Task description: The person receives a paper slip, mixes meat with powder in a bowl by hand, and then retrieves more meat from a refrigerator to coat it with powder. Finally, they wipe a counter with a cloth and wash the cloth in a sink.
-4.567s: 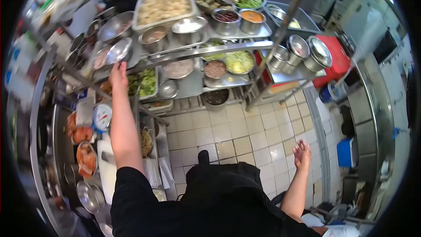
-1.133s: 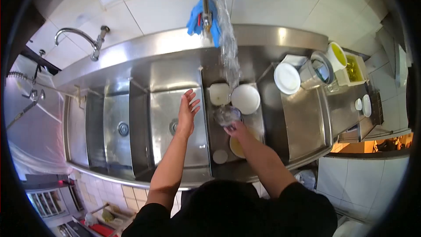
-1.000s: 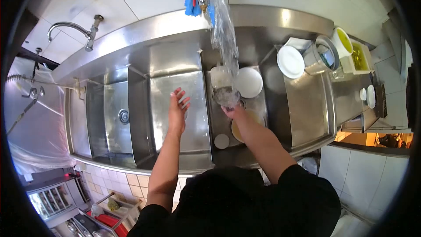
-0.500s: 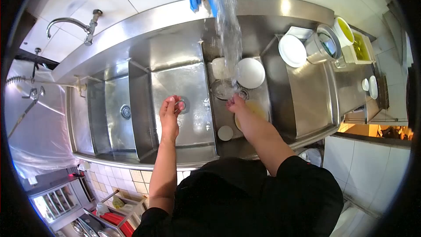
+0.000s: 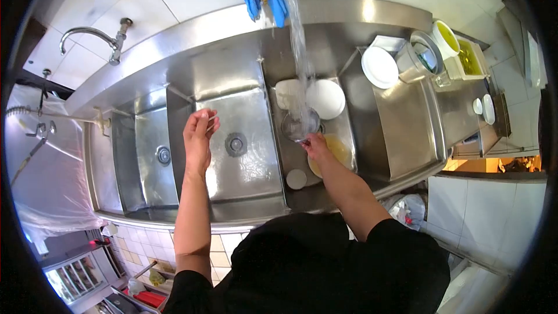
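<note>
My right hand [image 5: 315, 146] is closed on the near rim of a round, grey bowl [image 5: 292, 130] in the right-hand basin. A stream of water [image 5: 298, 52] falls into it. Behind the bowl are a white plate [image 5: 326, 99] and a squarish white dish [image 5: 286, 94]. Beside my right forearm lies a yellowish round dish [image 5: 338, 147], partly hidden by it. A small white round dish [image 5: 296, 179] sits nearer to me. Over the middle basin, my left hand [image 5: 198, 134] is raised with its fingers pinched. Something small and pale shows at its fingertips, too small to name.
The middle basin [image 5: 247, 157] has a drain, and a divider separates it from the left basin [image 5: 152, 163]. Blue gloves [image 5: 251, 0] hang by the tap. On the right ledge stand stacked white plates [image 5: 380, 67], a metal pot [image 5: 417, 58] and a yellow-lined tub [image 5: 445, 36].
My left hand has moved left and slightly up over the middle basin. My right hand now grips the bowl's rim under the stream. The whole view has shifted slightly.
</note>
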Action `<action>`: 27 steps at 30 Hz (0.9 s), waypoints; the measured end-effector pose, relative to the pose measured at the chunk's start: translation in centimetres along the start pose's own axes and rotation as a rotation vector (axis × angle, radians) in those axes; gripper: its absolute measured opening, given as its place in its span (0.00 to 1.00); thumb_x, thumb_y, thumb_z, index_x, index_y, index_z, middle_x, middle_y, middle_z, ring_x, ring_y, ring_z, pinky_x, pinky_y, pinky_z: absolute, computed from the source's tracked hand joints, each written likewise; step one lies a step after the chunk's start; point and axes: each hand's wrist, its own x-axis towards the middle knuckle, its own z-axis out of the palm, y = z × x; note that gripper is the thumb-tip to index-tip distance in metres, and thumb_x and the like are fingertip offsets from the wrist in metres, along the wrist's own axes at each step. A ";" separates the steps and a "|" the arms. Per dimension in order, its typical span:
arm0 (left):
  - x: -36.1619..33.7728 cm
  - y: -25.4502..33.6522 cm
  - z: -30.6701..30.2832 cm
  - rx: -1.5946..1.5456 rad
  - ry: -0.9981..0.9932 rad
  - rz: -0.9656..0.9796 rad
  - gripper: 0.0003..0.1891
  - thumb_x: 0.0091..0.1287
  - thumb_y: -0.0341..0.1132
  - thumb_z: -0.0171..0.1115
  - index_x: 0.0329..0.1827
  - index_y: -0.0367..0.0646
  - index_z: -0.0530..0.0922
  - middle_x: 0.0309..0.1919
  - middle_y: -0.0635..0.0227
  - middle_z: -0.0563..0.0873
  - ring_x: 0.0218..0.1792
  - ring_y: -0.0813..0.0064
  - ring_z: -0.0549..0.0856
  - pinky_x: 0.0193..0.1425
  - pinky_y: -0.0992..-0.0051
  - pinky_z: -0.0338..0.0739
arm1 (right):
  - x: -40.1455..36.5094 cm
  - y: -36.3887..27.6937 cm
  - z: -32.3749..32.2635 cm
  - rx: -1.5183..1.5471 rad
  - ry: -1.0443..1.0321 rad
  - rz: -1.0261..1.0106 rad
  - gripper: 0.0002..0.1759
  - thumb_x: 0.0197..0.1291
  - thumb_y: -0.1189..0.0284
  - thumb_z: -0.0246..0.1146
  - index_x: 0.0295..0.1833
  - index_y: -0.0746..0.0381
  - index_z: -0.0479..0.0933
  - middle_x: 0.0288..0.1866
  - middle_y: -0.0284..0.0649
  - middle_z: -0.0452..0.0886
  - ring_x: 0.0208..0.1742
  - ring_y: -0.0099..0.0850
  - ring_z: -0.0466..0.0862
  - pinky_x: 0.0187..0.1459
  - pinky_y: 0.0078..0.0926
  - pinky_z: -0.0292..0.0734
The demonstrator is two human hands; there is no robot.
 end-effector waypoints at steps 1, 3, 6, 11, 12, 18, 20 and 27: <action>1.1 1.6 1.1 0.020 -0.045 0.058 0.14 0.77 0.40 0.58 0.55 0.39 0.77 0.51 0.60 0.85 0.48 0.72 0.84 0.58 0.72 0.79 | 0.6 -0.7 0.9 0.003 -0.019 -0.009 0.11 0.61 0.79 0.61 0.46 0.57 0.70 0.42 0.41 0.79 0.40 0.39 0.80 0.48 0.46 0.83; 3.1 4.8 3.8 0.049 -0.085 0.124 0.14 0.76 0.40 0.59 0.55 0.39 0.78 0.51 0.60 0.85 0.49 0.72 0.84 0.57 0.72 0.80 | 1.1 -1.1 1.9 -0.013 -0.053 0.030 0.10 0.64 0.76 0.61 0.47 0.57 0.69 0.47 0.42 0.76 0.46 0.39 0.79 0.44 0.45 0.82; 5.8 9.1 7.7 0.126 -0.141 0.217 0.15 0.76 0.39 0.59 0.57 0.37 0.77 0.51 0.60 0.85 0.49 0.72 0.84 0.58 0.70 0.80 | 2.7 -0.5 1.0 0.087 -0.127 0.031 0.10 0.62 0.76 0.61 0.46 0.55 0.68 0.44 0.41 0.75 0.42 0.38 0.78 0.43 0.45 0.83; 9.5 13.5 12.5 0.221 -0.216 0.302 0.16 0.76 0.38 0.58 0.59 0.37 0.77 0.52 0.59 0.84 0.50 0.72 0.83 0.59 0.70 0.79 | 0.7 -1.1 0.0 -0.009 -0.044 0.068 0.09 0.59 0.75 0.62 0.43 0.54 0.71 0.32 0.35 0.73 0.33 0.32 0.77 0.42 0.43 0.83; 10.7 14.1 13.3 0.226 -0.217 0.309 0.16 0.76 0.38 0.58 0.59 0.37 0.77 0.52 0.59 0.84 0.50 0.72 0.83 0.59 0.70 0.79 | -0.1 -1.2 0.2 -0.021 -0.009 0.077 0.10 0.59 0.76 0.62 0.44 0.54 0.71 0.32 0.35 0.73 0.32 0.31 0.77 0.41 0.42 0.83; 17.6 15.6 18.1 0.316 -0.304 0.321 0.12 0.74 0.35 0.57 0.51 0.35 0.79 0.46 0.62 0.84 0.42 0.74 0.81 0.52 0.73 0.79 | 0.0 -0.3 0.1 -0.450 -0.074 -0.073 0.10 0.59 0.74 0.62 0.45 0.54 0.70 0.37 0.35 0.76 0.35 0.32 0.79 0.39 0.38 0.81; 19.1 15.2 19.6 0.330 -0.345 0.224 0.11 0.72 0.33 0.57 0.49 0.35 0.80 0.42 0.63 0.84 0.40 0.74 0.82 0.50 0.74 0.80 | -0.2 -0.3 -0.3 -0.366 -0.067 -0.045 0.10 0.59 0.74 0.62 0.45 0.54 0.70 0.37 0.35 0.77 0.36 0.32 0.80 0.39 0.39 0.81; 27.3 10.8 21.3 0.265 -0.342 0.118 0.09 0.69 0.35 0.55 0.42 0.41 0.81 0.35 0.68 0.82 0.39 0.75 0.79 0.51 0.73 0.77 | -1.3 -1.3 -1.6 -0.127 -0.137 -0.006 0.10 0.62 0.74 0.62 0.47 0.59 0.70 0.41 0.39 0.78 0.37 0.35 0.81 0.41 0.42 0.84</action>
